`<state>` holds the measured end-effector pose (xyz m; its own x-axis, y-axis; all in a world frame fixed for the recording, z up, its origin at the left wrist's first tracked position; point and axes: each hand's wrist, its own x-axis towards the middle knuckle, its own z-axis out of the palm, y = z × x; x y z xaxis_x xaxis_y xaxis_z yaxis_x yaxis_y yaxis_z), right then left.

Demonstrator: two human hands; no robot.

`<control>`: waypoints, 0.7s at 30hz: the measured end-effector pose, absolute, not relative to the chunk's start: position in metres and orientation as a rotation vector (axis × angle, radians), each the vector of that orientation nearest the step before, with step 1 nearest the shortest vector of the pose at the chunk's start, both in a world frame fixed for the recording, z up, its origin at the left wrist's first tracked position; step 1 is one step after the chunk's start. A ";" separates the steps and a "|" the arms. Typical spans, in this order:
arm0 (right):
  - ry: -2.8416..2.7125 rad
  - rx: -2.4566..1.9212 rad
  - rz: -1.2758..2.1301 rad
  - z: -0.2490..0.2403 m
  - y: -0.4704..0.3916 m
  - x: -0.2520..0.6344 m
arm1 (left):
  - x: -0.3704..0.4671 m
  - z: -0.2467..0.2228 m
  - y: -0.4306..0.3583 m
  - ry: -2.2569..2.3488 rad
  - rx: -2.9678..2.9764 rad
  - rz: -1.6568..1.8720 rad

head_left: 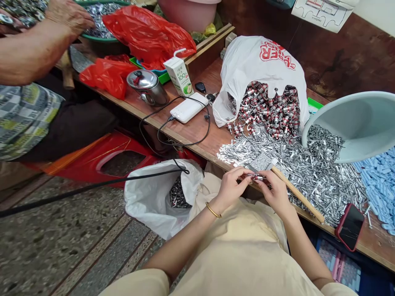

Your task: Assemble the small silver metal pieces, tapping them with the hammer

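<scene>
A small red-and-silver metal part point(255, 177) is pinched between my left hand point(235, 186) and my right hand point(274, 190), near the table's front edge. Just behind them lie a grey metal block point(263, 161) and a hammer with a wooden handle point(298, 194). Flat silver metal pieces point(321, 181) spread in a big pile to the right and behind. Beyond this pile, many red-and-silver parts point(268, 109) spill from a white plastic bag point(262, 61). An open white sack point(148, 197) with dark metal parts inside stands below the edge, left of my hands.
On the table point(197, 142) are a white power bank point(189, 107) with a black cable, a drink carton point(178, 77), a steel cup point(147, 87), a tilted grey tub point(354, 127), blue pieces point(379, 185) and a phone point(350, 227). Another person's arm point(33, 53) reaches in at upper left.
</scene>
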<state>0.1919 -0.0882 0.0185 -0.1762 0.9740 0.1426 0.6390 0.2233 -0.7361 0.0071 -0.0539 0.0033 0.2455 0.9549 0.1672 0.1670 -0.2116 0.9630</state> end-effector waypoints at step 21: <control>-1.712 -1.297 0.532 0.037 -0.098 0.189 | 0.005 0.034 -0.056 0.993 1.598 1.065</control>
